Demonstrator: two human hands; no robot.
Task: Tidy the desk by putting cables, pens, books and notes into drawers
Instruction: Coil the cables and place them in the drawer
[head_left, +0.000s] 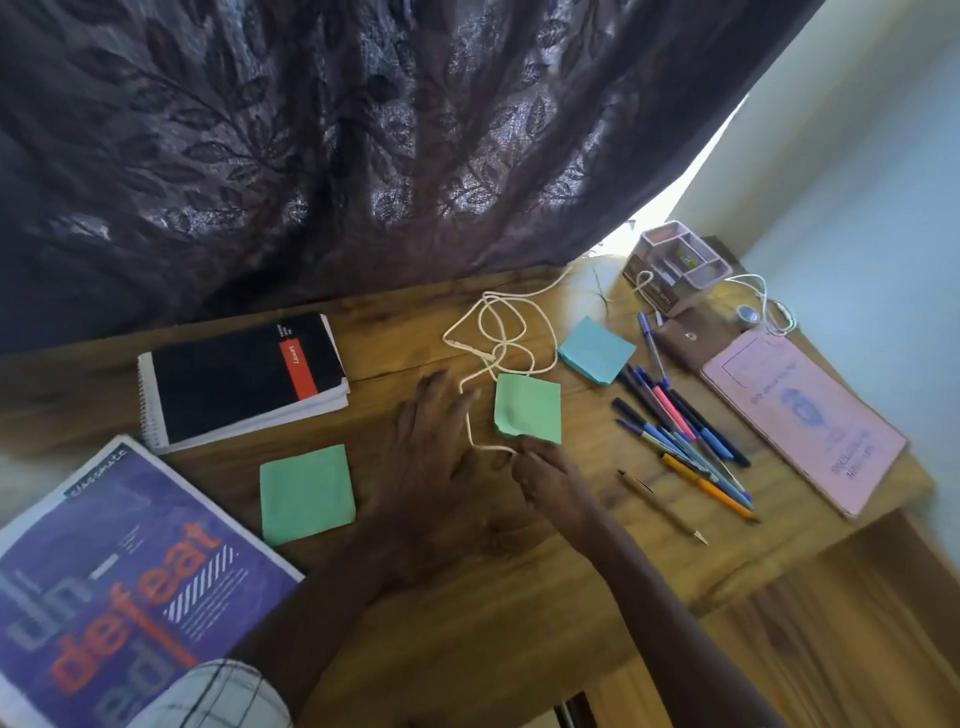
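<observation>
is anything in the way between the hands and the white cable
Nothing visible does. The right hand pinches the white cable at its near end, the left hand lies open beside it. A green note sits right against the cable's run; no drawer is in view.

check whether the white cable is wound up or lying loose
Loose: the thin white cable sprawls in untidy open loops across the wooden desk, one end pinched by the right hand.

Left grip (436, 441) flat, fingers (434, 387) spread; right grip (548, 478) curled, fingertips (525, 453) pinched together.
</observation>
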